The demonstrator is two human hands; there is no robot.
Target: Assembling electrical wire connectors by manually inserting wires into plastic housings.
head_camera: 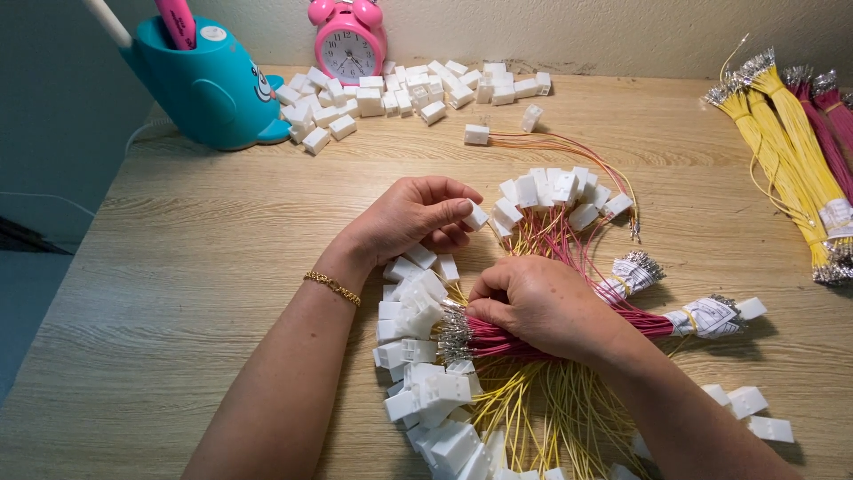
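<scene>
The left hand (413, 218) is closed around a small white connector housing (477, 216), pinched between thumb and forefinger, its open face turned toward three o'clock. The right hand (538, 302), just below at five o'clock from it, is clenched on a bundle of pink wires (506, 342) and pinches near their metal crimp terminals (455, 331), which point to nine o'clock. Both hands work over a heap of finished white housings with yellow and pink leads (426, 391) on the wooden table (178, 293). To do this well, I judge, one terminal should be singled out from the bundle before it is brought up, held close behind the crimp so it does not bend, and lined up square with a cavity of the housing. The loose housings (400, 93) lie at twelve o'clock near a pink alarm clock (348, 40); spare yellow wire bundles (782, 124) lie at two o'clock, well apart from the hands.
</scene>
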